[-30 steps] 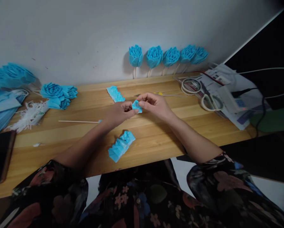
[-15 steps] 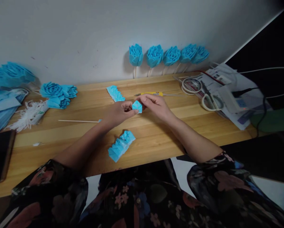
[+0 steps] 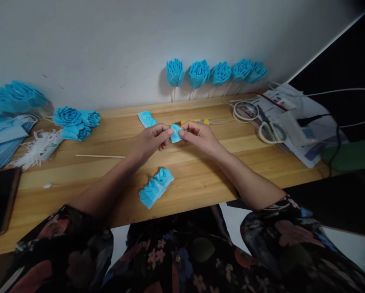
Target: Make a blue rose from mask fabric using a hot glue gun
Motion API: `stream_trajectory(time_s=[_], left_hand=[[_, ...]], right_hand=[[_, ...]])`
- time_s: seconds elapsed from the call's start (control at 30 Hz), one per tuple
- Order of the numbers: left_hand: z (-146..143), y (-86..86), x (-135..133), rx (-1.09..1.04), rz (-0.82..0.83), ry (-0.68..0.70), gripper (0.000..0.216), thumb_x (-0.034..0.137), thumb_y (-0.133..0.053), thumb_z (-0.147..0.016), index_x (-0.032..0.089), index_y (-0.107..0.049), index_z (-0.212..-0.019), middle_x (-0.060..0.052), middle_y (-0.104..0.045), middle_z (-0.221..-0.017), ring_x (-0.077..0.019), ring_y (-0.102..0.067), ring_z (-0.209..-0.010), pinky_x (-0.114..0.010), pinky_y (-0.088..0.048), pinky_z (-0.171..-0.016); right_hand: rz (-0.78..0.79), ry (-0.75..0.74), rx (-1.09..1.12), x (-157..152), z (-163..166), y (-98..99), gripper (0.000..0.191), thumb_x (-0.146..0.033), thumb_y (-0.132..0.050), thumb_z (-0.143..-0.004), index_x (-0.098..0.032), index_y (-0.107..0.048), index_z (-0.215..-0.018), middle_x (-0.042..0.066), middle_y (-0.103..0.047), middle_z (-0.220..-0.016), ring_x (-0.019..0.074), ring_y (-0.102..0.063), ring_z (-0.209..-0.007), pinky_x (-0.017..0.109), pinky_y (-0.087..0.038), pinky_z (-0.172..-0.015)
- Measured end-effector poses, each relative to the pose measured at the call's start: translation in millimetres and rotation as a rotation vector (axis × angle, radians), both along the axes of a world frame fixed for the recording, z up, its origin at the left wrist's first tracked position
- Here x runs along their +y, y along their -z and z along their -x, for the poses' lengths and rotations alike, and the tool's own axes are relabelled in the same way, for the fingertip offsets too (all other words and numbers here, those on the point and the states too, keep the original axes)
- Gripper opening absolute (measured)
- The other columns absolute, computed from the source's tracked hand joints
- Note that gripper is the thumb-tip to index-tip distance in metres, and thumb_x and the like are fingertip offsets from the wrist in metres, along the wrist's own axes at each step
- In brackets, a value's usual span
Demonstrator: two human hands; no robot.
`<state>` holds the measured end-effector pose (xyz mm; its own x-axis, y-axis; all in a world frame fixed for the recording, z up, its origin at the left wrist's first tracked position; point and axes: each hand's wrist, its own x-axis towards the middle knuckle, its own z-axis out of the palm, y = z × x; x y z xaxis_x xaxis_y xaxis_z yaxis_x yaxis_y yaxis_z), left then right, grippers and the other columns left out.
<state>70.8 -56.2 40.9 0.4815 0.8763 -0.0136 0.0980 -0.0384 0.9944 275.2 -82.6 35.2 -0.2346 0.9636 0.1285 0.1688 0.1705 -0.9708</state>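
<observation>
A small folded piece of blue material (image 3: 176,134) is pinched between my two hands above the middle of the table. My left hand (image 3: 153,140) grips its left edge with thumb and fingers. From the other side, my right hand (image 3: 199,136) pinches its right edge. Just behind my left hand lies a pleated blue strip (image 3: 146,118). A second pleated blue strip (image 3: 156,188) rests nearer the table's front. Behind my right hand is a yellow-handled tool (image 3: 197,122), partly covered by the fingers. A thin wooden stick (image 3: 100,156) runs under my left forearm.
Several blue flowers on sticks (image 3: 198,74) lean against the wall. More blue flowers (image 3: 68,116) lie at the left beside white straps (image 3: 40,148) and a dark phone (image 3: 1,203). Tape rolls (image 3: 246,111), scissors (image 3: 272,132) and papers (image 3: 312,150) occupy the right.
My fingers have shifted on the folded blue piece, which is turned and now held at both edges. My left thumb has moved up from its lower edge.
</observation>
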Motion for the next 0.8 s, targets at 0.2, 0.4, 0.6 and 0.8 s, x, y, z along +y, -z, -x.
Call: stream_trajectory(time_s=[0.2, 0.4, 0.6, 0.8], left_hand=[[-0.7, 2.5, -1.8, -0.083, 0.028, -0.072, 0.027, 0.038, -0.080, -0.079, 0.018, -0.061, -0.074, 0.004, -0.057, -0.057, -0.0077, -0.049, -0.051, -0.021, -0.041, -0.053], [-3.1, 2.7, -4.6, -0.092, 0.005, -0.087, 0.032, 0.043, -0.084, -0.076, 0.018, -0.064, -0.072, 0.004, -0.057, -0.057, -0.0080, -0.048, -0.052, -0.023, -0.040, -0.053], [-3.6, 2.8, -5.4, -0.083, 0.022, -0.086, 0.034, 0.044, -0.087, -0.073, 0.018, -0.064, -0.071, 0.004, -0.057, -0.057, -0.0077, -0.047, -0.052, -0.023, -0.040, -0.054], [-1.5, 4.2, -1.6, -0.115, 0.025, -0.144, 0.025, 0.036, -0.078, -0.077, 0.019, -0.062, -0.068, 0.003, -0.055, -0.055, -0.0078, -0.046, -0.050, -0.022, -0.038, -0.052]], right_hand=[[-0.003, -0.028, -0.007, -1.9, 0.2, -1.5, 0.051, -0.071, -0.067, -0.090, -0.021, -0.062, -0.081, -0.002, -0.055, -0.071, 0.0137, -0.049, -0.069, 0.029, -0.037, -0.065], [0.011, -0.021, -0.066, -1.2, 2.6, 5.1, 0.062, -0.080, -0.075, -0.077, -0.021, -0.055, -0.073, -0.005, -0.044, -0.066, 0.0116, -0.038, -0.064, 0.028, -0.027, -0.059], [-0.063, -0.008, -0.090, -1.3, 0.7, 7.6, 0.066, -0.084, -0.073, -0.077, -0.021, -0.052, -0.068, -0.007, -0.040, -0.063, 0.0103, -0.033, -0.061, 0.028, -0.025, -0.059], [-0.034, -0.074, -0.021, 0.6, 0.4, 6.4, 0.063, -0.082, -0.077, -0.074, -0.021, -0.062, -0.074, -0.005, -0.050, -0.066, 0.0109, -0.041, -0.064, 0.028, -0.032, -0.061]])
